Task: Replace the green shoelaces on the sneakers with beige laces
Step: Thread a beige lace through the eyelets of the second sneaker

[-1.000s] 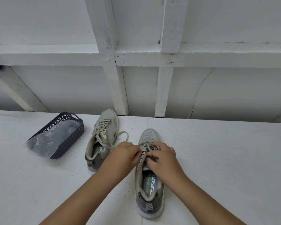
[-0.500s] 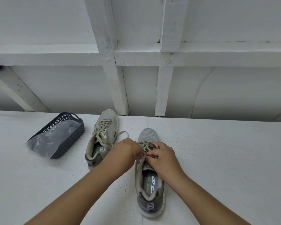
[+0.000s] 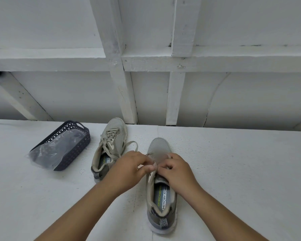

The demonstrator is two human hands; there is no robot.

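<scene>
Grey mesh sneaker (image 3: 161, 192) with a printed insole sits toe-away on the white painted counter (image 3: 241, 171), nearest the camera. Only one view, the head camera.

Left hand (image 3: 129, 168) and right hand (image 3: 176, 168) meet over its tongue at the upper eyelets. Both grips are clamped: fingers curled, pinching a pale lace (image 3: 152, 173) between them, knuckles nearly touching. The lace run under the fingers is motion-blurred, so I can't tell which eyelet it's in or whether a knot is there.

Second grey mesh sneaker (image 3: 109, 148) stands just left of it, laced full length with a lace that reads beige, loose ends looped on the counter towards the left hand. Dark perforated plastic basket (image 3: 64, 145) holding a clear plastic bag (image 3: 52, 153) sits further left, well apart from the shoes. No green lace visible.

Judgement: first shoe looks done; the step in hand is finishing the near sneaker at the top of the eyelet row, either last threading or tying off. Late in the task.

Next move calls for even tension on both ends, keeping the pinch close to the eyelets, then crossing and cinching without dragging the shoe along the counter.
</scene>
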